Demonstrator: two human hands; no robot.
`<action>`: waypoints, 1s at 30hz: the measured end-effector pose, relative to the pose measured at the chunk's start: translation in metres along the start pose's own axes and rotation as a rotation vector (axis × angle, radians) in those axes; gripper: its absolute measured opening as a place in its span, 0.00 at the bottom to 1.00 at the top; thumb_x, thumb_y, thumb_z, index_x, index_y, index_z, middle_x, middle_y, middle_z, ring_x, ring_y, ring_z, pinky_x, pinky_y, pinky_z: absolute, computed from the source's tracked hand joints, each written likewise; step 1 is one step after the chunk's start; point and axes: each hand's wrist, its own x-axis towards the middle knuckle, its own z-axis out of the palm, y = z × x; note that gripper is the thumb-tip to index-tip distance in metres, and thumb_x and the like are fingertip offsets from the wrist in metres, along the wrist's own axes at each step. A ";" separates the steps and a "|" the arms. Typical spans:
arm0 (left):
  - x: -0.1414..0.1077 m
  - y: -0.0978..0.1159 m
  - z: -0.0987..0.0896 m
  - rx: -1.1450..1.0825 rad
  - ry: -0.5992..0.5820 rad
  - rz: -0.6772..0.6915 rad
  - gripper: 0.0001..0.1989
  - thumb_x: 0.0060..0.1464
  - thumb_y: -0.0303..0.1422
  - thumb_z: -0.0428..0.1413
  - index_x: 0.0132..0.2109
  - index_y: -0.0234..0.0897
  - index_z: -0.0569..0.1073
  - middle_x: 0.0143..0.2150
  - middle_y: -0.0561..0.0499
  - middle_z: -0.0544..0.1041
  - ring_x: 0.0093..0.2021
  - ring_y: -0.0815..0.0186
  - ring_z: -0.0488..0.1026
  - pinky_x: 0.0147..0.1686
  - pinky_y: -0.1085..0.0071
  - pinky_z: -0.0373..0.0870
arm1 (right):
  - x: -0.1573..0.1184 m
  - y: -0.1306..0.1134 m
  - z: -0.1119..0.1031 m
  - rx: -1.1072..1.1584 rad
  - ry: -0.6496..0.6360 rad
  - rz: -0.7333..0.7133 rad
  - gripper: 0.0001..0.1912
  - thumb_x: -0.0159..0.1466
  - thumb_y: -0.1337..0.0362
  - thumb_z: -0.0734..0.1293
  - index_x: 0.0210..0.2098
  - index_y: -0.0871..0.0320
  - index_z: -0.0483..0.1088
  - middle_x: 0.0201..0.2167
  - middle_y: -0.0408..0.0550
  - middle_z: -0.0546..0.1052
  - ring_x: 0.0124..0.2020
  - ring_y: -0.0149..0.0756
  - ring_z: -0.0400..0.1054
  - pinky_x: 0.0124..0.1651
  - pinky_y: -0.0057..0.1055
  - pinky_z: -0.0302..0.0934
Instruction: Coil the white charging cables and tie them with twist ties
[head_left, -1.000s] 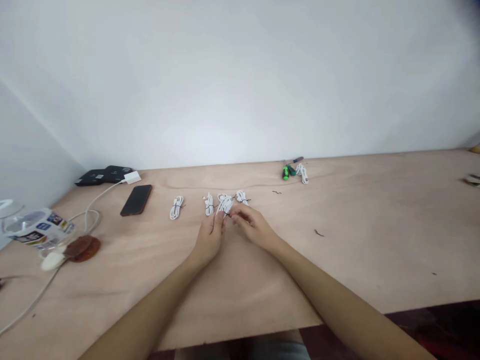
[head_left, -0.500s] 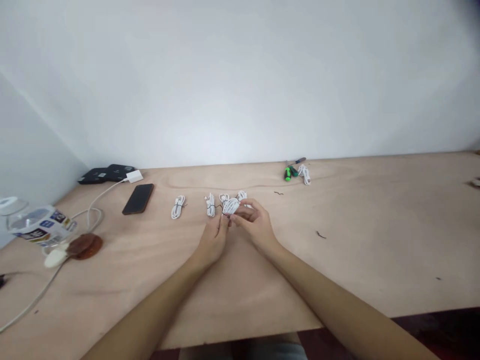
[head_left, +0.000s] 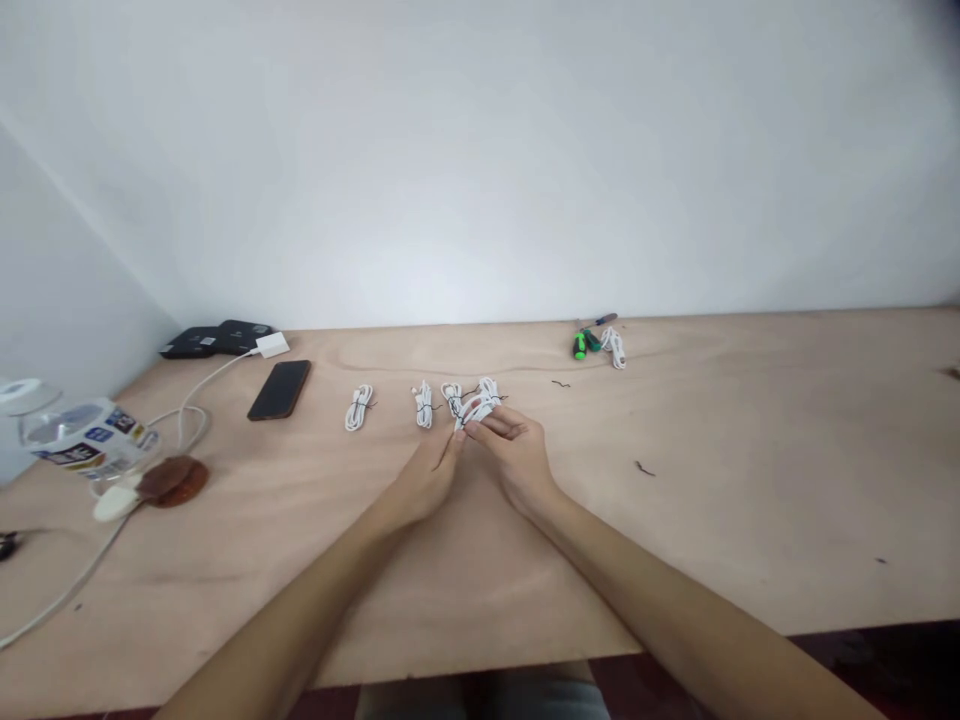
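While our left hand [head_left: 431, 475] pinches the lower end of a looped white cable [head_left: 474, 408] between thumb and fingers, our right hand [head_left: 519, 452] closes curled fingers on its other side; the cable sits at our fingertips, and whether it touches the two tied bundles [head_left: 452, 395] close behind it, we cannot tell; a third bundle [head_left: 424, 406] lies just left of those, a fourth [head_left: 358, 408] farther left; our forearms cross the near edge of the surface [head_left: 480, 600], and a wall [head_left: 480, 180] bounds the far one; the broadest stretch opens to our right, with a black tie [head_left: 645, 469] on it; screwdrivers [head_left: 580, 346] and another cable coil [head_left: 616, 350] stand far right; leftward, a phone [head_left: 280, 390], a charging cord [head_left: 214, 378] and a plastic bottle [head_left: 94, 440] limit our reach.
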 end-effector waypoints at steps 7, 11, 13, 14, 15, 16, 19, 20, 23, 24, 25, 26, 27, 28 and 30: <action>0.001 0.003 0.002 0.082 -0.040 0.166 0.22 0.74 0.47 0.45 0.54 0.38 0.76 0.53 0.40 0.79 0.61 0.52 0.71 0.69 0.55 0.59 | 0.001 0.001 -0.003 -0.230 0.008 -0.106 0.12 0.63 0.53 0.77 0.36 0.55 0.80 0.34 0.47 0.80 0.38 0.41 0.73 0.45 0.37 0.69; 0.000 0.002 0.005 0.051 -0.023 0.128 0.22 0.73 0.49 0.45 0.49 0.38 0.76 0.46 0.42 0.79 0.56 0.52 0.72 0.64 0.55 0.64 | 0.002 0.003 -0.008 -0.349 0.024 -0.187 0.12 0.65 0.53 0.75 0.33 0.55 0.79 0.34 0.47 0.77 0.38 0.41 0.70 0.44 0.36 0.66; 0.001 -0.004 0.005 -0.016 -0.011 0.059 0.23 0.72 0.51 0.46 0.41 0.38 0.74 0.38 0.45 0.75 0.47 0.54 0.72 0.55 0.59 0.70 | 0.002 0.002 -0.008 -0.373 0.022 -0.202 0.13 0.67 0.52 0.73 0.32 0.54 0.79 0.33 0.46 0.76 0.38 0.40 0.69 0.44 0.36 0.66; 0.002 -0.008 0.005 -0.062 -0.009 0.024 0.23 0.71 0.52 0.46 0.38 0.39 0.71 0.35 0.47 0.72 0.42 0.57 0.70 0.48 0.62 0.71 | 0.001 0.002 -0.008 -0.380 0.020 -0.208 0.13 0.67 0.52 0.73 0.32 0.54 0.78 0.33 0.46 0.75 0.38 0.40 0.69 0.44 0.36 0.65; 0.004 -0.011 0.005 -0.115 -0.014 -0.005 0.23 0.71 0.52 0.46 0.36 0.39 0.69 0.33 0.49 0.69 0.37 0.60 0.68 0.43 0.64 0.70 | 0.001 0.001 -0.008 -0.384 0.018 -0.213 0.14 0.68 0.52 0.73 0.32 0.54 0.78 0.32 0.46 0.74 0.37 0.40 0.68 0.44 0.36 0.65; 0.005 -0.015 0.005 -0.171 -0.026 -0.023 0.22 0.70 0.52 0.47 0.35 0.39 0.66 0.32 0.51 0.66 0.34 0.62 0.65 0.38 0.66 0.68 | 0.000 0.000 -0.007 -0.384 0.013 -0.216 0.14 0.68 0.52 0.72 0.31 0.54 0.78 0.32 0.46 0.74 0.37 0.40 0.68 0.44 0.36 0.65; 0.009 -0.022 0.004 -0.286 -0.077 -0.046 0.22 0.69 0.52 0.49 0.34 0.39 0.64 0.31 0.54 0.61 0.31 0.66 0.60 0.34 0.69 0.65 | -0.001 -0.002 -0.007 -0.362 -0.009 -0.214 0.14 0.69 0.52 0.71 0.32 0.54 0.79 0.34 0.47 0.74 0.39 0.41 0.69 0.47 0.37 0.66; 0.009 -0.023 0.003 -0.286 -0.091 -0.052 0.23 0.69 0.52 0.50 0.33 0.39 0.64 0.31 0.54 0.61 0.31 0.66 0.60 0.34 0.69 0.64 | -0.001 -0.002 -0.006 -0.347 -0.015 -0.215 0.14 0.70 0.52 0.70 0.33 0.54 0.79 0.36 0.48 0.75 0.41 0.42 0.69 0.48 0.37 0.66; 0.008 -0.021 0.001 -0.172 -0.114 -0.062 0.25 0.68 0.54 0.50 0.33 0.38 0.66 0.29 0.54 0.63 0.31 0.65 0.61 0.33 0.69 0.63 | 0.000 0.000 -0.006 -0.310 -0.021 -0.222 0.13 0.69 0.53 0.70 0.34 0.54 0.80 0.42 0.51 0.76 0.48 0.45 0.71 0.55 0.39 0.66; 0.008 -0.020 0.000 -0.120 -0.118 -0.055 0.25 0.69 0.54 0.49 0.32 0.38 0.67 0.29 0.53 0.64 0.31 0.64 0.62 0.33 0.69 0.62 | 0.000 0.001 -0.005 -0.309 -0.019 -0.222 0.13 0.69 0.53 0.70 0.34 0.54 0.80 0.44 0.51 0.77 0.50 0.46 0.71 0.56 0.40 0.66; 0.008 -0.018 0.000 -0.074 -0.117 -0.042 0.26 0.69 0.54 0.49 0.32 0.38 0.68 0.28 0.53 0.65 0.30 0.64 0.62 0.33 0.68 0.62 | 0.000 0.001 -0.005 -0.314 -0.015 -0.220 0.14 0.69 0.52 0.70 0.34 0.54 0.80 0.45 0.52 0.77 0.51 0.46 0.71 0.58 0.40 0.66; 0.007 -0.017 0.000 -0.039 -0.114 -0.026 0.26 0.69 0.55 0.49 0.32 0.39 0.69 0.27 0.53 0.66 0.30 0.63 0.63 0.33 0.68 0.62 | -0.001 0.001 -0.004 -0.323 -0.008 -0.216 0.14 0.70 0.52 0.70 0.33 0.54 0.80 0.45 0.52 0.77 0.52 0.46 0.70 0.58 0.40 0.66; 0.007 -0.015 0.000 -0.016 -0.111 -0.010 0.27 0.69 0.55 0.48 0.32 0.39 0.69 0.27 0.52 0.66 0.30 0.63 0.63 0.33 0.68 0.62 | -0.001 0.002 -0.004 -0.330 -0.002 -0.211 0.15 0.70 0.52 0.70 0.33 0.55 0.79 0.45 0.51 0.77 0.51 0.45 0.71 0.57 0.39 0.66; 0.007 -0.015 0.001 -0.006 -0.108 0.003 0.27 0.70 0.55 0.47 0.32 0.39 0.70 0.27 0.52 0.67 0.30 0.62 0.64 0.33 0.68 0.63 | -0.001 0.001 -0.003 -0.332 0.002 -0.206 0.15 0.70 0.52 0.70 0.32 0.55 0.79 0.44 0.51 0.77 0.50 0.45 0.71 0.56 0.39 0.67; 0.008 -0.017 0.001 -0.018 -0.102 0.011 0.27 0.70 0.56 0.47 0.33 0.39 0.70 0.27 0.52 0.67 0.30 0.62 0.64 0.33 0.67 0.63 | -0.002 0.000 -0.003 -0.329 -0.001 -0.198 0.16 0.69 0.52 0.70 0.30 0.55 0.78 0.43 0.50 0.76 0.47 0.43 0.70 0.54 0.38 0.67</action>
